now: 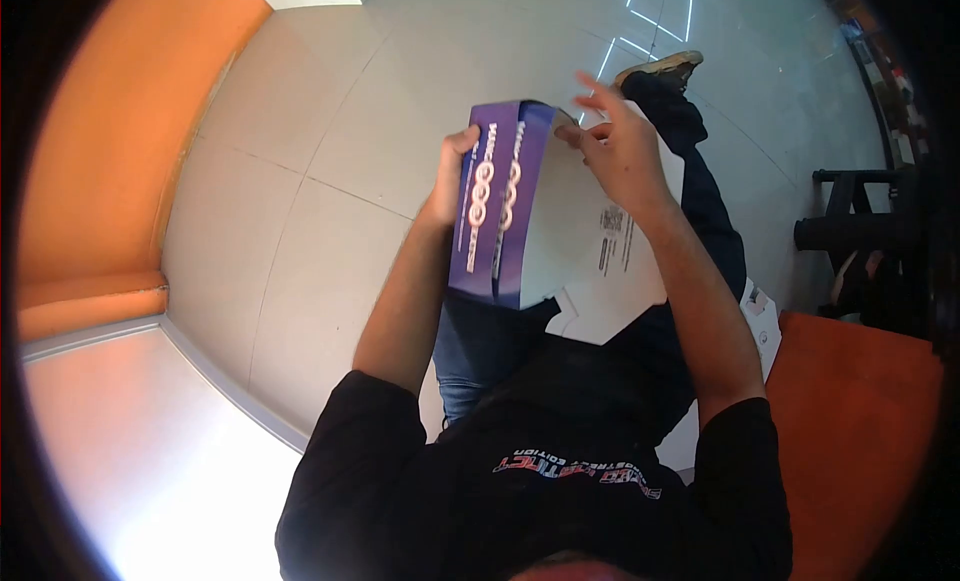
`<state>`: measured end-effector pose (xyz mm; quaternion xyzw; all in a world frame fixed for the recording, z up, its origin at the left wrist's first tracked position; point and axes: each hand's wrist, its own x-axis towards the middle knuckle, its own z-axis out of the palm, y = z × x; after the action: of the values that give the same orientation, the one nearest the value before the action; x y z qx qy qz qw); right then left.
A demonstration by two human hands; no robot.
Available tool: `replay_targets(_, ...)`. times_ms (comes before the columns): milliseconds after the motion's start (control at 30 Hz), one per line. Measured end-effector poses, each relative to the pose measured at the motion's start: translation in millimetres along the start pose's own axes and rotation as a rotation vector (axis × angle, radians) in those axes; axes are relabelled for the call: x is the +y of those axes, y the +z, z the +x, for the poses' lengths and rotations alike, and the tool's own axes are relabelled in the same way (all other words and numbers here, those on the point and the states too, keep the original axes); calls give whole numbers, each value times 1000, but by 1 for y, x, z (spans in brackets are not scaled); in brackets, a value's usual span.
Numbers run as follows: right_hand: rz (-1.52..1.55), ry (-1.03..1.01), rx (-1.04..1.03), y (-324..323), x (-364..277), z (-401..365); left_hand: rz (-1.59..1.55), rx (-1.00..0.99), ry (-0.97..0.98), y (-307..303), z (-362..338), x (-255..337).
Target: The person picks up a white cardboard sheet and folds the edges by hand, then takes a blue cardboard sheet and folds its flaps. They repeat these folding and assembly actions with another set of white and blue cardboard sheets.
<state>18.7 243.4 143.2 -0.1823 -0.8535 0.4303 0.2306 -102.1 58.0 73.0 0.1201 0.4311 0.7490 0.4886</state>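
Purple box (500, 216) gripped w/ left hand (452, 176); right hand (615, 151) pinching top flap (562, 116).

The floor (330, 131) was laid in large pale grey tiles with thin dark joints. An orange wall (110, 111) curved along the left, above a glaring white surface (130, 451). Line-shaped light reflections (655, 11) lay on the far tiles. A black frame (860, 221) stood at the right, beside an orange seat (860, 431).

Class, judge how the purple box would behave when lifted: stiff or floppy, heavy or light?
Probably stiff: the purple box keeps flat faces under the left hand. Likely light: it is held aloft by its edges.
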Motion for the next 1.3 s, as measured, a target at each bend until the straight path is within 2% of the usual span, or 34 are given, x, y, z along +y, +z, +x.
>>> replay_targets(33,7,-68,98,1,-4,-4,-32,15,44,-1,7,-2)
replay_targets(67,10,-67,90,-2,-8,-13,-35,23,44,-4,11,-3)
replay_targets(133,157,-32,-350,-18,-16,-32,-72,174,42,1,14,4)
replay_targets(167,156,-32,-355,-23,-25,-40,-103,183,7,-4,19,4)
replay_targets(233,-69,-104,-801,-31,-43,-48,-52,182,-13,-14,26,1)
replay_targets(300,-115,-70,-751,-28,-45,-49,2,194,-73,-15,30,-1)
replay_targets(433,-140,54,-699,-22,-36,-47,10,171,-10,-9,30,-1)
replay_targets(533,-31,21,-607,-20,-33,-51,-8,170,-75,-15,31,-2)
replay_targets(667,-19,65,-635,-17,-32,-53,-53,130,-38,-22,36,-8)
replay_targets(733,63,-73,-588,-14,-32,-57,-62,119,4,-13,33,-4)
replay_targets(767,61,-80,-584,-15,-34,-53,-107,159,9,-7,32,-3)
replay_targets(800,-5,-19,-630,-15,-37,-51,-152,198,13,-3,31,0)
replay_targets(833,-71,43,-672,-15,-39,-50,-90,176,-66,-11,31,0)
replay_targets(867,-73,37,-662,-16,-40,-49,-83,167,-61,-10,30,-3)
replay_targets(933,14,55,-569,-17,-38,-48,-106,220,281,11,11,-12)
replay_targets(967,9,52,-552,-17,-34,-47,9,260,472,7,9,-20)
replay_targets(1000,82,100,-526,-16,-26,-46,13,241,475,13,0,-20)
replay_targets(1067,152,142,-484,-17,-22,-44,394,95,857,27,-19,-18)
replay_targets(1100,99,14,-441,-17,-23,-43,394,84,862,27,-20,-20)
replay_targets(1133,47,-116,-401,-17,-24,-43,544,47,895,26,-19,-23)
replay_targets(1167,45,-125,-396,-15,-21,-44,696,14,926,24,-19,-25)
replay_targets(1267,-91,-223,-350,-5,-5,-50,715,-6,994,7,-12,-41)
replay_targets(1300,-113,-249,-326,-4,-3,-53,844,2,1013,9,-13,-38)
